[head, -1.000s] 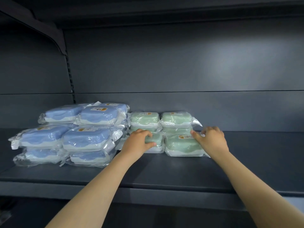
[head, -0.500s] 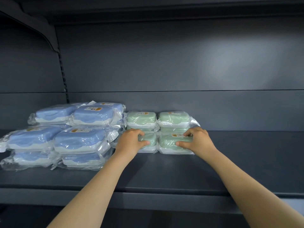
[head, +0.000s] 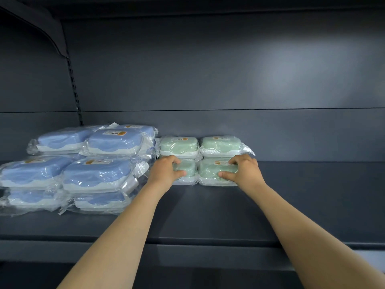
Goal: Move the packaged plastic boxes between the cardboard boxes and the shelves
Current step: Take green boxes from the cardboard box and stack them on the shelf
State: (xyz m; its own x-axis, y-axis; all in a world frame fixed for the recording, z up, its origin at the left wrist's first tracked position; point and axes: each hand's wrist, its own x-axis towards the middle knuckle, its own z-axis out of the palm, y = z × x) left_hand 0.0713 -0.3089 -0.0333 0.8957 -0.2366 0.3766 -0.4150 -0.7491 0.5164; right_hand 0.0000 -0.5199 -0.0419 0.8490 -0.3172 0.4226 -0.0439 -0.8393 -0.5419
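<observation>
A dark grey shelf [head: 208, 215] is seen from the front, with two bare arms stretched onto it. The left hand [head: 166, 173] is curled around the near-left green box [head: 189, 170], fingers over its top and thumb pressed on its near side. The right hand [head: 244, 172] is wrapped the same way around the near-right green box [head: 214, 172]. Both boxes are sealed in clear plastic, rest on the shelf and touch side by side. Two more green boxes [head: 179, 145] are seen higher up, just behind them. Blue packaged boxes [head: 98, 176] are stacked to the left, just beside the green ones.
</observation>
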